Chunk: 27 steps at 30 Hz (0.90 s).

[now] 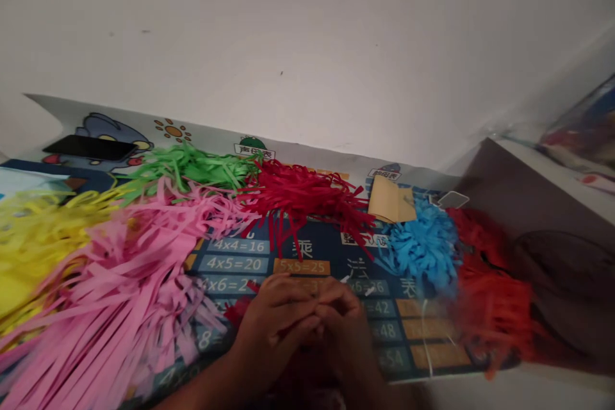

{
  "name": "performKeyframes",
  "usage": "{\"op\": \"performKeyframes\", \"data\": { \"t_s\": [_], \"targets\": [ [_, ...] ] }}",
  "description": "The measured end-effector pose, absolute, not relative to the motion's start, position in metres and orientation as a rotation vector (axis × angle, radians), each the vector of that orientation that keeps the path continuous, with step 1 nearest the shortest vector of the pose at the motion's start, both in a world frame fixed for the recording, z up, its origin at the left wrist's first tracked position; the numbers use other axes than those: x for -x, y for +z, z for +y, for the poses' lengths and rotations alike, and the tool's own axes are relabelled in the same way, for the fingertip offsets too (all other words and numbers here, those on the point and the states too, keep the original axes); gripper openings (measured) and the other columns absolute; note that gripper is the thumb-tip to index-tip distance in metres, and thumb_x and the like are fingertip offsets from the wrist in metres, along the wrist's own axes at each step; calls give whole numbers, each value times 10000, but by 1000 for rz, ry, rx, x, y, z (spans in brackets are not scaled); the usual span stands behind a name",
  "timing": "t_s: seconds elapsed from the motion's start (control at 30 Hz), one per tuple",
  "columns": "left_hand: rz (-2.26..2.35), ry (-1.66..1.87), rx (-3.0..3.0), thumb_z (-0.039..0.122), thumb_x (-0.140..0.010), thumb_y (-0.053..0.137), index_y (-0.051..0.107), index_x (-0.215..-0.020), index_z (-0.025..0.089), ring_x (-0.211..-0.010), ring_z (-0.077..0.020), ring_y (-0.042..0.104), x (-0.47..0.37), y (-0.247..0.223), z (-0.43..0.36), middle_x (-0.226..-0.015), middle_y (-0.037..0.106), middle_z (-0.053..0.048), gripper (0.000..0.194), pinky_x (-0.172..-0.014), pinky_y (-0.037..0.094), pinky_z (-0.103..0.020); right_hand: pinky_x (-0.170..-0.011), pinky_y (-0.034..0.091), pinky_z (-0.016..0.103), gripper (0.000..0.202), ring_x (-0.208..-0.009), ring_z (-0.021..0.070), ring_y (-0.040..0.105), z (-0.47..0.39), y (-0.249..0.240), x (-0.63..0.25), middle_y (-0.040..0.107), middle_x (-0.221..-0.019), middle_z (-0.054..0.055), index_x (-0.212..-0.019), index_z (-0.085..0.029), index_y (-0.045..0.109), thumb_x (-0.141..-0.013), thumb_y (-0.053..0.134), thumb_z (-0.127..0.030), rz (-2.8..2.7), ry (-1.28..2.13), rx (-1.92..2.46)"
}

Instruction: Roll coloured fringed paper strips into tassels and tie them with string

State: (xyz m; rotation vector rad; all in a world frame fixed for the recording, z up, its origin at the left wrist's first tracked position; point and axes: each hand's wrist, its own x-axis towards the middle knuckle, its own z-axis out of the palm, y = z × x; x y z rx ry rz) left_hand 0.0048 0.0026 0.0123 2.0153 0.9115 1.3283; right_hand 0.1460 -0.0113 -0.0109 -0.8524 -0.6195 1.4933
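My left hand (273,320) and my right hand (342,319) meet low in the middle, fingertips pinched together. Strips of red paper fringe (239,311) stick out beside the left hand, and more dark red shows in the shadow below both hands. What the right fingertips pinch is hidden. Just beyond lies a crimson fringed paper bundle (307,195). To the left spreads a large heap of pink paper strips (115,275). A blue paper pompom (425,240) rests to the right, with a folded tan paper piece (388,198) against it.
Yellow strips (38,237) and green strips (192,165) lie at the left, near a black phone (91,147). Orange-red strips (494,307) sit beside a dark box (542,237). A printed times-table sheet (235,246) covers the surface, its back edge against the wall (307,45).
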Motion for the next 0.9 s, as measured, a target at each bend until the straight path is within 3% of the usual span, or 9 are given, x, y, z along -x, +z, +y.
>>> {"op": "performKeyframes", "data": {
  "t_s": [0.1, 0.2, 0.33, 0.47, 0.57, 0.7, 0.9],
  "targets": [
    [865, 1186, -1793, 245, -853, 653, 774, -860, 254, -745, -158, 676, -3, 12, 8, -787, 734, -23, 121, -683, 526, -238, -439, 360, 157, 165, -474, 46, 466, -13, -7, -145, 524, -669, -63, -606, -243, 704, -560, 847, -176, -637, 1535, 771],
    [861, 995, -1552, 238, -782, 709, 775, -719, 244, -677, -149, 676, 2, 15, 12, -718, 726, -12, 91, -637, 514, -210, -560, 430, 210, 122, -605, 108, 536, 0, -6, -166, 557, -664, -35, -603, -246, 715, -590, 831, -283, -986, 1486, 920],
    [1007, 996, -1161, 310, -756, 710, 725, -737, 211, -708, -166, 676, 13, 19, 11, -738, 733, -25, 101, -667, 510, -229, -646, 481, 310, 168, -672, 194, 599, 58, -13, -239, 657, -710, 17, -796, -229, 733, -759, 638, -363, -1454, 795, 1662],
    [1074, 994, -850, 463, -683, 750, 648, -801, 189, -440, -88, 514, 11, 18, 8, -573, 639, 27, 316, -465, 407, -186, -847, 454, 378, 86, -877, 231, 615, 119, -30, -299, 692, -860, 74, -757, -187, 691, -777, 642, -255, -1483, 494, 1865],
    [1130, 908, -825, 518, -603, 768, 647, -794, 171, -391, -61, 403, 2, 16, 8, -511, 562, 51, 414, -397, 299, -169, -836, 464, 371, 107, -809, 183, 620, 140, -39, -310, 676, -796, 32, -733, -164, 654, -812, 671, -235, -1574, 427, 1942],
    [1187, 928, -850, 498, -578, 770, 668, -770, 155, -430, -64, 393, -1, 15, 9, -499, 519, 58, 406, -423, 283, -171, -764, 473, 344, 119, -730, 187, 627, 141, -31, -313, 662, -700, 19, -671, -165, 655, -788, 653, -188, -1640, 392, 1951],
    [1140, 958, -882, 449, -651, 711, 694, -755, 148, -447, -81, 432, 3, 14, 5, -511, 524, 47, 319, -454, 324, -195, -844, 470, 390, 188, -900, 259, 634, 84, 0, -280, 707, -927, 94, -856, -190, 721, -802, 569, -287, -1604, 343, 1786]
  ]
}}
